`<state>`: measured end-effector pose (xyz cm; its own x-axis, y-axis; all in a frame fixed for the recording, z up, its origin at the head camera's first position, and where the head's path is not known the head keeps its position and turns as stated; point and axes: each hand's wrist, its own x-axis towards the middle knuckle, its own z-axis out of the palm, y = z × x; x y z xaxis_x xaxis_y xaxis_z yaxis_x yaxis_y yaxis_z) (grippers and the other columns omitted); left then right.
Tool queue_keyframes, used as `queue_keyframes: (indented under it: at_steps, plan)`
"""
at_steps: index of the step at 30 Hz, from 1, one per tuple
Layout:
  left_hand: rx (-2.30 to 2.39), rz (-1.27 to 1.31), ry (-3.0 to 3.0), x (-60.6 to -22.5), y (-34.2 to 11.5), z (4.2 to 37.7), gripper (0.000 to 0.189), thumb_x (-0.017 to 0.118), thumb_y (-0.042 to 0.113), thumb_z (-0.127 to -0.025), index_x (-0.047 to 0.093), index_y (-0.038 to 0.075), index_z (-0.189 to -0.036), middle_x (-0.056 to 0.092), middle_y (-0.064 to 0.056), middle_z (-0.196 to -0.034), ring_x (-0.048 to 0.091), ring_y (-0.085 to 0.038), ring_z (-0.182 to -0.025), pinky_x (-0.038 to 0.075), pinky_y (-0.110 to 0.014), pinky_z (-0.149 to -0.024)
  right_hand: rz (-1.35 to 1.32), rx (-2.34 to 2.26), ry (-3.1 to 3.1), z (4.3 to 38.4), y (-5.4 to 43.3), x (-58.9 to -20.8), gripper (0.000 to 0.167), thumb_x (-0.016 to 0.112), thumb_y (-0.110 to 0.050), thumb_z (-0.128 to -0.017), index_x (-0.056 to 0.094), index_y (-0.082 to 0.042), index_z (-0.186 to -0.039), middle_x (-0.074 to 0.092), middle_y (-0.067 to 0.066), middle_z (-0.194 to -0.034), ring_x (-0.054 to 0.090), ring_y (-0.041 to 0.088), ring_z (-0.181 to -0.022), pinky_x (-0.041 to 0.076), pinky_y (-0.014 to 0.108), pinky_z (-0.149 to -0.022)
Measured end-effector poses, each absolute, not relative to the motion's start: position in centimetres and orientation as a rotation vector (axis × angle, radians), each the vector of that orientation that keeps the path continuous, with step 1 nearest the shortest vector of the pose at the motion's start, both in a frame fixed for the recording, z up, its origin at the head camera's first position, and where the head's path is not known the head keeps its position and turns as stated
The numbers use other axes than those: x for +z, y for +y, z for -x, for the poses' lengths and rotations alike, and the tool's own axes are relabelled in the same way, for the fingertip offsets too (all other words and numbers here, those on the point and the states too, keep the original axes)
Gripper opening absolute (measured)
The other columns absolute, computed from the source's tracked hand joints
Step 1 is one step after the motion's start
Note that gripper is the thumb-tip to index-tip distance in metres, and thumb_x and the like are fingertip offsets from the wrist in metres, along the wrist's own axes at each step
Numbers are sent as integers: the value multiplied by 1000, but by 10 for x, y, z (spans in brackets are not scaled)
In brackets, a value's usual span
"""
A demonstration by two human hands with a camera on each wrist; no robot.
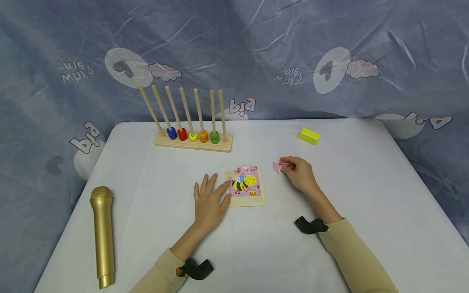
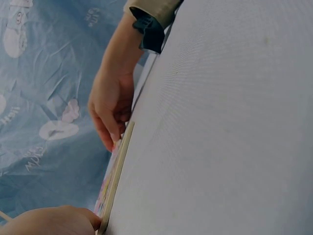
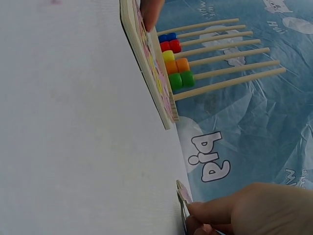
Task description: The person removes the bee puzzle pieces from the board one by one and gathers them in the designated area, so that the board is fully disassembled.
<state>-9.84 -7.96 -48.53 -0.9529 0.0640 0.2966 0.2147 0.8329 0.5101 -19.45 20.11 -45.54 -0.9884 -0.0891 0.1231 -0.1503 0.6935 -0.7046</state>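
Observation:
A square wooden jigsaw puzzle (image 1: 244, 201) with a bee picture on pink lies mid-table; part of its upper left shows bare wood. My left hand (image 1: 210, 205) rests palm down with fingers spread, its forefinger and thumb touching the puzzle's left edge. To the right of the puzzle, my right hand (image 1: 298, 174) pinches a small pink puzzle piece (image 1: 277, 165) between thumb and fingers. In the right wrist view, the piece (image 3: 183, 190) stands tilted up at the fingertips, close over the white cloth. The fingers cover part of it.
A wooden peg rack (image 1: 194, 145) with coloured beads on several pegs stands at the back left. One yellow block (image 1: 309, 136) lies at the back right, and a gold microphone (image 1: 103, 236) along the left side. A blue printed cloth (image 1: 234, 49) hangs behind the table.

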Motion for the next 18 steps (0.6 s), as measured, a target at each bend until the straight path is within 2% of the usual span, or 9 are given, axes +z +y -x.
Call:
queue_keyframes:
  at_steps: [7,15,18]
  plan:
    - [-814,211,-2748,-485,-79,98,36,67,27,-90,68,20,-126,46,-19,-147,28,-44,-144,12,-68,-112,-186,1120,-2792,193,200,-458,32,64,-1,-89,66,5,-120,63,18,-93,58,25,-82,44,27,-70]
    - [-812,209,-2757,-484,-78,98,37,66,27,-90,67,21,-127,46,-19,-148,28,-44,-144,12,-68,-113,-160,1194,-2660,191,198,-448,29,66,-2,-88,68,3,-117,63,15,-90,55,20,-79,40,10,-63]
    - [-807,208,-2758,-484,-79,98,37,66,27,-91,67,21,-127,46,-19,-148,28,-44,-144,12,-68,-112,-177,1238,-2628,189,193,-444,29,66,-1,-88,68,2,-116,64,16,-90,56,20,-80,40,8,-63]
